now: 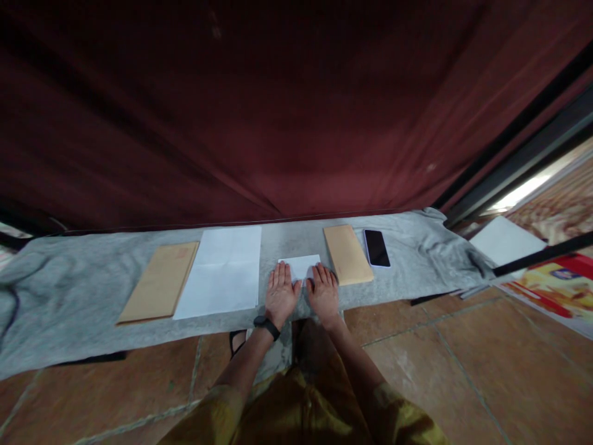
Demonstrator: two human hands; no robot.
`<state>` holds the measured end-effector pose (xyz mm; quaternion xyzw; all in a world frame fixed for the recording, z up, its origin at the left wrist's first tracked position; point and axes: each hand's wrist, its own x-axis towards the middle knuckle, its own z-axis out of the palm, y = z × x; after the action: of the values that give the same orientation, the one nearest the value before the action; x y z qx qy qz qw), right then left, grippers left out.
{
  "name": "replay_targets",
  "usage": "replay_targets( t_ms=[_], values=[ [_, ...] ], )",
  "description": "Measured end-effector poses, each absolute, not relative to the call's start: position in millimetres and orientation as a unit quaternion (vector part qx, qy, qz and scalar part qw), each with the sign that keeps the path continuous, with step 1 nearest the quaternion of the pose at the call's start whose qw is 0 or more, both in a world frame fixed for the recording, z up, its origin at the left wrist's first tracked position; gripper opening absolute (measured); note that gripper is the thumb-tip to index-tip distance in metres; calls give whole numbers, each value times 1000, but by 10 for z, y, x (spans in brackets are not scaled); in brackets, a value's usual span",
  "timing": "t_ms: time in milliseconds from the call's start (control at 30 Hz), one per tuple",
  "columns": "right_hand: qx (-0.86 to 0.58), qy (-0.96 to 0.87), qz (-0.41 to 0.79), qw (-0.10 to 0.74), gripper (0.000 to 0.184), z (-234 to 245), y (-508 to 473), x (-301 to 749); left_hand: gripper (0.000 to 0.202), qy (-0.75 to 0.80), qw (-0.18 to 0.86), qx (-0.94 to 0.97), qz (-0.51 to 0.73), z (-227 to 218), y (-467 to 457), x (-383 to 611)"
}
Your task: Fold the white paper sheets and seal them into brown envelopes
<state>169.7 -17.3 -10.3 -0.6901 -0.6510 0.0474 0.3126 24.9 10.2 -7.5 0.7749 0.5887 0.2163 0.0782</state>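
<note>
Head view: one small white rectangular paper (300, 264), on a grey fabric cloth (417, 250). Left hand (281, 295), black band at wrist, and right hand (324, 295): both flat on the paper's two sides, fingers extended, grasping nothing. To the left, white paper sheets (222, 272) and tan rectangular envelopes (160, 281); to the right, a tan paper envelope (348, 256) and a dark-screened rectangular phone (377, 248).

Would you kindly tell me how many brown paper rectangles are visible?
2: a left rectangle beside the large white sheet, a right rectangle between right hand and phone; more may be underneath.
</note>
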Motion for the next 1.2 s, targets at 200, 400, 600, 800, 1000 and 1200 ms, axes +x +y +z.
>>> replay_targets(
  t_ms=[200, 400, 600, 800, 1000, 1200],
  values=[
    [-681, -671, 15, 293, 45, -162, -186, 1759, 55, 592, 43, 785, 176, -93, 68, 171],
    [-685, -674, -1, 276, 50, -176, -188, 1784, 51, 590, 10, 793, 152, -80, 58, 124],
    [-663, -702, 14, 262, 44, -90, -122, 1783, 50, 583, -2, 795, 171, -89, 60, 118],
    [-624, -749, 47, 218, 42, -33, 99, 1752, 50, 579, -13, 798, 164, -79, 54, 118],
    [-640, -734, 41, 225, 45, -84, 163, 1790, 51, 585, -20, 796, 153, -39, 31, 131],
    [-636, -739, 28, 219, 47, -107, 135, 1790, 53, 596, -6, 792, 129, 17, 97, 220]
  ],
)
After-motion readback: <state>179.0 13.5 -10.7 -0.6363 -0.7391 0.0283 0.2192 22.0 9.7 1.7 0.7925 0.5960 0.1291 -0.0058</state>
